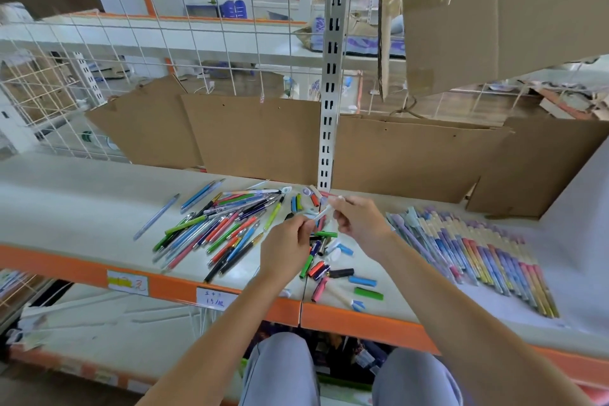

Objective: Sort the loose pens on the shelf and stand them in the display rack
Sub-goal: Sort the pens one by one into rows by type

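We hold white pen (pixel 321 215) above shelf (pixel 66 208), centre of view. Left hand (pixel 288 242) pinches lower end; right hand (pixel 357 219) pinches upper end (fingers curled). Loose pens (pixel 214 227) heaped at 9 o'clock of hands. Caps (pixel 329 269) scattered at 6 o'clock. Packaged pens (pixel 474 250) in row at 3 o'clock.

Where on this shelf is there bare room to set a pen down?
Bare: far left of the shelf, beyond the lone lilac pen; also the back strip between the packaged pens and the cardboard. Crowded: the pen pile and the caps.
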